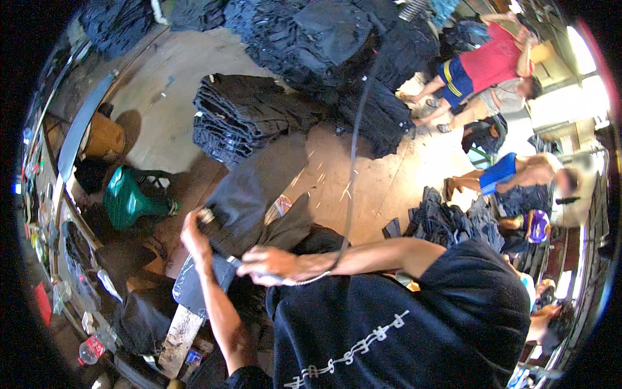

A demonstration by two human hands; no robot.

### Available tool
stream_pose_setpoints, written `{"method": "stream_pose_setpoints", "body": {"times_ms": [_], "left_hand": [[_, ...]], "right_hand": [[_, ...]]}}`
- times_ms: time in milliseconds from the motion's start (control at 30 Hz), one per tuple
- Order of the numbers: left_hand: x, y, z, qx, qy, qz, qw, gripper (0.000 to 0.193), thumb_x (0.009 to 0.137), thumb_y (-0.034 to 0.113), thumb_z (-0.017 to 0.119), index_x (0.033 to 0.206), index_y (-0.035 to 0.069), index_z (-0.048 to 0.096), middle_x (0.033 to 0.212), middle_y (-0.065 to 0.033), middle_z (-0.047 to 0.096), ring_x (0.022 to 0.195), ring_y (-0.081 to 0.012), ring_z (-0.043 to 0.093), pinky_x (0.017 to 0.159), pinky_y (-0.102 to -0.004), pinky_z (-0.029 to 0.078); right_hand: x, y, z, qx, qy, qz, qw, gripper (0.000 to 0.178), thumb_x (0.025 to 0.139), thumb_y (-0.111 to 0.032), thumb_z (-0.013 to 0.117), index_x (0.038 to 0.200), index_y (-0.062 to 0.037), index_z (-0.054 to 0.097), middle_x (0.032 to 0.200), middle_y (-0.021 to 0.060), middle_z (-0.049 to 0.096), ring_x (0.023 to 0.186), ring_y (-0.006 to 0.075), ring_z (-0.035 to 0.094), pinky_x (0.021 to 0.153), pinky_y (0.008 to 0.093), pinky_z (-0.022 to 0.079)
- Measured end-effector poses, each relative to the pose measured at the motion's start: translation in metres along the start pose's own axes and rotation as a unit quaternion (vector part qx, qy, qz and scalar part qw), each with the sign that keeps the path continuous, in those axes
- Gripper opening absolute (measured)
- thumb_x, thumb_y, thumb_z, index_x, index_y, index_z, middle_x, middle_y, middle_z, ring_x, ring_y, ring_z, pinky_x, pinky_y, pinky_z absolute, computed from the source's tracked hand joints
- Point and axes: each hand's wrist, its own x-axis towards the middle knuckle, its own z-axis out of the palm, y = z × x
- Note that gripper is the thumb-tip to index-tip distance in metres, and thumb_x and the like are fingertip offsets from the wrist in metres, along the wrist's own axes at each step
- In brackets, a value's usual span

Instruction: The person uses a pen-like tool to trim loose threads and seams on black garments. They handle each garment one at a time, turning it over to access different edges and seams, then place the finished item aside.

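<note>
A pair of dark trousers point(249, 194) stretches across the middle, one end under my hands and the other running toward a folded pile. My left hand point(195, 238) grips its near left edge, beside a small pale patch. My right hand point(269, 262) is closed around a small handheld tool point(234, 260); only its bluish-white tip shows clearly, near the cloth edge. What kind of tool it is I cannot tell. A dark hose point(355, 142) comes down from above to my right wrist, where a pale cord lies. Below my hands, a dark-covered pad point(197, 292) sits on a wooden board point(180, 338).
Folded dark trousers point(249, 113) are stacked ahead, with a large heap of dark garments point(317, 39) behind. A green plastic chair point(129, 198) and a brown bucket point(103, 137) stand left. More dark cloth point(447, 217) lies right, near several people. A plastic bottle point(91, 350) is lower left.
</note>
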Motion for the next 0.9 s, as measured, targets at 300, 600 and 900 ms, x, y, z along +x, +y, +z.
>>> {"method": "stream_pose_setpoints", "body": {"times_ms": [300,600,900], "left_hand": [[-0.146,-0.017,-0.156,0.093,0.073,-0.088,0.989,0.055,0.087,-0.008,0.056,0.138,0.004,0.072,0.141,-0.0188,0.073,0.133,-0.0344,0.068,0.116,-0.0445,0.05],[-0.19,0.114,-0.055,0.169,0.176,-0.417,0.876,0.09,0.088,0.03,0.087,0.157,0.0,0.038,0.128,-0.0308,0.062,0.121,-0.0488,0.061,0.104,-0.0535,0.048],[-0.226,0.074,-0.132,0.212,0.267,-0.479,0.809,0.086,0.079,0.005,0.086,0.155,0.003,0.046,0.143,-0.0278,0.059,0.137,-0.0455,0.053,0.12,-0.0528,0.038]], "right_hand": [[0.046,-0.025,0.042,0.18,-0.035,-0.041,0.982,0.019,0.092,-0.021,0.078,0.104,-0.0071,0.075,0.098,0.0143,0.075,0.09,0.0351,0.073,0.081,0.0458,0.06],[0.068,0.116,-0.011,-0.119,-0.111,-0.031,0.986,0.05,0.083,-0.028,0.092,0.124,-0.0104,0.069,0.144,0.0197,0.068,0.146,0.04,0.055,0.124,0.0515,0.043],[0.109,0.102,0.079,-0.012,-0.215,-0.104,0.971,0.065,0.08,-0.036,0.094,0.134,-0.0135,0.064,0.152,0.0225,0.062,0.147,0.0496,0.051,0.122,0.0549,0.044]]}}
